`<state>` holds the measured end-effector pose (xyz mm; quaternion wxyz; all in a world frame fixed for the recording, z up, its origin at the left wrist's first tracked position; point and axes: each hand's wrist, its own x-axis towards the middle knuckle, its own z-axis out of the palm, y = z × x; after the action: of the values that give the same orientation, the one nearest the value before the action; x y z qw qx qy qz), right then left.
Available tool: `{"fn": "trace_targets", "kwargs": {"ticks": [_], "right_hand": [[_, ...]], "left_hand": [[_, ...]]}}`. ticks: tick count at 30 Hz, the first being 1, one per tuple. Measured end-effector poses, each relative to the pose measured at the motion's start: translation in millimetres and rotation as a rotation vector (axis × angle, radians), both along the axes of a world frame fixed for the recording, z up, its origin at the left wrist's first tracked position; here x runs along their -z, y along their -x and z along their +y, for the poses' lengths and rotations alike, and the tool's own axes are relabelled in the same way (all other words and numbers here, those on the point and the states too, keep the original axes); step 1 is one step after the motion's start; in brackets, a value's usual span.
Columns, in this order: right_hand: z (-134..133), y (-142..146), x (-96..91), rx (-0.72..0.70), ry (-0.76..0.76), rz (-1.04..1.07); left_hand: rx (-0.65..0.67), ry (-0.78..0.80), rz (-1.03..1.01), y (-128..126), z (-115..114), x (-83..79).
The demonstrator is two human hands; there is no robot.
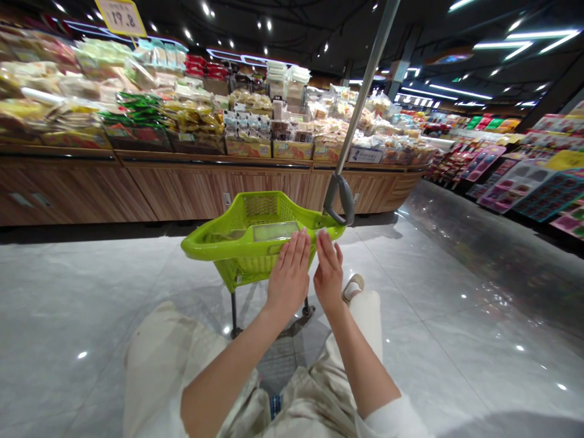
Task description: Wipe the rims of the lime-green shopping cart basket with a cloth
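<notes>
A small lime-green shopping cart (219, 246) stands in front of my knees, its slatted basket (246, 269) facing me. My left hand (291, 271) reaches over the cart's near rim, palm down with the fingers stretched out. Close beside it, my right hand (327, 271) also has its fingers extended, the tips near the rim's right part. Whether either hand touches the rim I cannot tell. Neither holds anything I can see. A clear panel (275, 230) sits on the rim just left of my fingertips. At the cart's right corner rises a metal pole (362, 97) with a grey loop handle (349, 201).
Behind the cart runs a wood-fronted display counter (182, 188) heaped with bagged snacks (196, 118). A price sign (121, 17) stands above it at the left. More packed shelves (515, 164) line the right side. Glossy tiled floor (433, 347) extends around my legs.
</notes>
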<state>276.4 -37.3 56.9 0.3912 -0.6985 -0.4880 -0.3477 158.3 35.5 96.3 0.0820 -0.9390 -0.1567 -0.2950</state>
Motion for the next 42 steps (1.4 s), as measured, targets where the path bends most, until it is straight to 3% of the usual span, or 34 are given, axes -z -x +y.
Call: {"fn": "trace_targets", "kwargs": {"ticks": [3, 7, 13, 18, 23, 28, 34, 38, 42], "right_hand": [[-2, -3, 1.7, -0.028, 0.032, -0.03], [-3, -9, 2.5, 0.119, -0.136, 0.112], [0, -1, 0.2, -0.059, 0.037, -0.032], [-1, -10, 4.0, 0.095, -0.158, 0.113], [3, -4, 6.0, -0.065, 0.015, -0.068], [2, -10, 6.3, 0.1, -0.144, 0.086], [6, -4, 9.5, -0.007, -0.004, -0.051], [5, -10, 9.4, 0.135, -0.143, 0.085], [6, -8, 8.5, -0.014, -0.048, -0.015]], "left_hand": [[-0.002, 0.003, 0.005, 0, 0, 0.5], [0.004, -0.001, 0.003, 0, 1, 0.8], [-0.007, -0.004, -0.004, 0, 1, 1.5], [0.004, 0.0, -0.007, -1, 0, 1.2], [-0.001, 0.003, -0.022, -1, 0, 1.9], [0.004, -0.007, -0.002, -1, 0, 1.8], [-0.001, -0.001, -0.009, -2, 1, 3.1], [0.011, -0.007, -0.012, -1, 1, 3.3], [0.008, -0.002, -0.022, -1, 2, 4.3]]}}
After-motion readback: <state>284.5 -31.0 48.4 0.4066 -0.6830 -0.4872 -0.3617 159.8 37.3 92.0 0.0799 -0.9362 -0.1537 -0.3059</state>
